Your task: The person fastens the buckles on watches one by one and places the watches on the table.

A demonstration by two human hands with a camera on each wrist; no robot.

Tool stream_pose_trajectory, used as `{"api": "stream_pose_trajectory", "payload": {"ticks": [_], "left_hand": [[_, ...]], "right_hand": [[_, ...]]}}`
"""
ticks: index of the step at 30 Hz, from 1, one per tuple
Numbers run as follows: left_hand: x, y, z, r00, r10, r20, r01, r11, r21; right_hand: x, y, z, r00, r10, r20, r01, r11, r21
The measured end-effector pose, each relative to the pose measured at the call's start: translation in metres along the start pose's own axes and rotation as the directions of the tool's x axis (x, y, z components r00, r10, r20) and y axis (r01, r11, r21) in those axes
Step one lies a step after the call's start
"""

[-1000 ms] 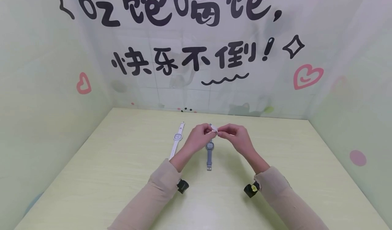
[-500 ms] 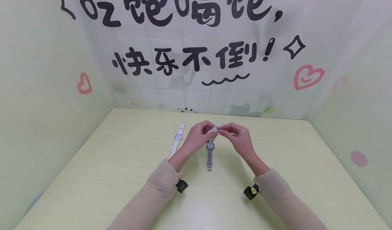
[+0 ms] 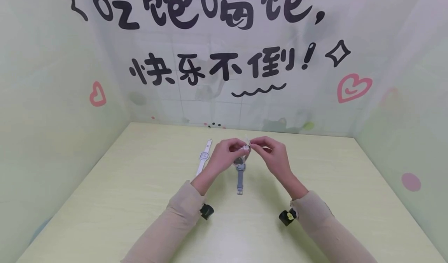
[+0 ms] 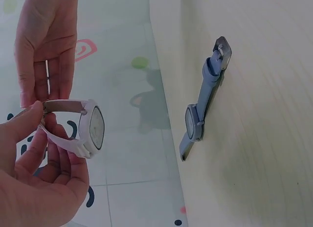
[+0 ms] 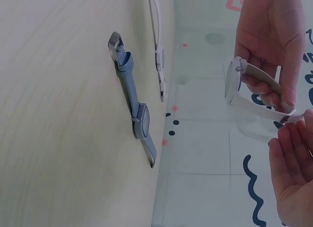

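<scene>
Above the middle of the pale green desk (image 3: 140, 200), both hands meet around a white wristwatch (image 4: 88, 128), held clear of the surface. Left hand (image 3: 224, 158): grip curled round the strap and case from the near side, thumb on the upper strap end. Right hand (image 3: 273, 156): fingertips (image 4: 29, 97) pinched on the free end of the same strap, remaining fingers extended. Watch face is turned sideways, strap looped back on itself.

Directly beneath the hands, a grey-blue wristwatch (image 3: 240, 175) lies flat on the desk, strap straight, buckle end toward the person. Just left of it, apart and roughly parallel, a second white wristwatch (image 3: 203, 158) lies flat and straight. Neither is touched.

Beige sleeves (image 3: 182, 208) cover both forearms. Back wall (image 3: 224, 60) carries black lettering and pink hearts.
</scene>
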State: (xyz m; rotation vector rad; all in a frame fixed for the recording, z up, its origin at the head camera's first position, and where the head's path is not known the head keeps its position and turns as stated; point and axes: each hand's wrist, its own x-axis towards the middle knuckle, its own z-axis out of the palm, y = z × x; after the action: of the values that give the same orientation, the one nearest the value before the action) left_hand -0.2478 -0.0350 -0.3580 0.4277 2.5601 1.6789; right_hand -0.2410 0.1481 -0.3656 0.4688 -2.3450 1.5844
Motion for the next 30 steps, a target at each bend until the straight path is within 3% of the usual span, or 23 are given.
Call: {"api": "stream_pose_trajectory", "payload": {"ticks": [21, 30], "left_hand": [[-0.0033, -0.0044, -0.0022, 1.000, -0.017, 0.018, 0.017, 1.000, 0.013], [-0.0039, -0.0018, -0.0010, 0.999, -0.010, -0.038, 0.009, 1.000, -0.012]], "right_hand": [[0.0042, -0.0094, -0.0002, 0.993, -0.113, 0.025, 0.112, 0.993, 0.042], [0.0038, -0.0100, -0.0040, 0.992, -0.124, 0.015, 0.123, 0.990, 0.069]]}}
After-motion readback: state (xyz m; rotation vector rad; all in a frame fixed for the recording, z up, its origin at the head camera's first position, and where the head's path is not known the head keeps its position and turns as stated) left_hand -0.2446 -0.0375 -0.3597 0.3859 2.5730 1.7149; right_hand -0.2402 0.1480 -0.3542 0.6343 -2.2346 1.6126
